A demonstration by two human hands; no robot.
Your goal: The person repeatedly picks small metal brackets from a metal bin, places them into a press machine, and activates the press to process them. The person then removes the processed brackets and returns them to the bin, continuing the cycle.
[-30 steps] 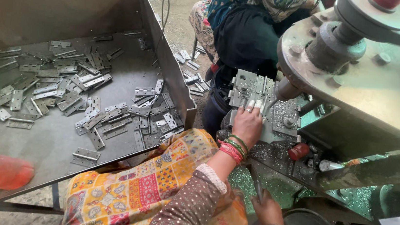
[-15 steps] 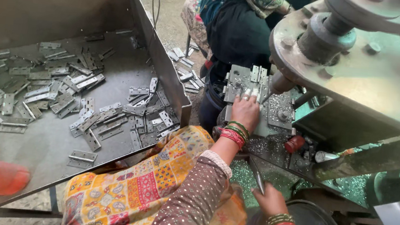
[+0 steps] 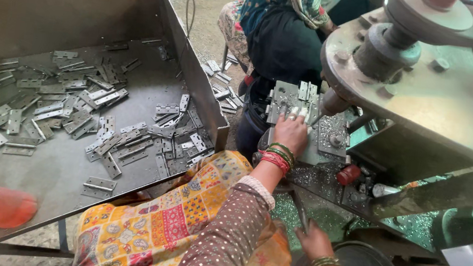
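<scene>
The left hand [image 3: 291, 133] lies palm down on the flat grey steel bed [image 3: 328, 139] of a press, fingers spread over a small metal hinge plate [image 3: 291, 114] near the bed's near edge; whether the fingers pinch the plate or only press it flat cannot be told. Red and green bangles ring that wrist. The right hand [image 3: 314, 243] sits low by the machine's front edge, curled around a thin dark lever [image 3: 300, 210]. The press body [image 3: 441, 106] is heavy cast metal, grimy, with bolt heads and a round shaft; bright swarf litters the ledge beneath. To the left, a large sheet-steel tray [image 3: 195, 77] with tall dull walls holds scattered flat hinges [image 3: 105, 120], rectangular and matt grey. A patterned patchwork cloth [image 3: 182, 220] covers the lap. Another person [image 3: 286, 34] in dark clothing sits beyond the bed, on a bare concrete floor.
</scene>
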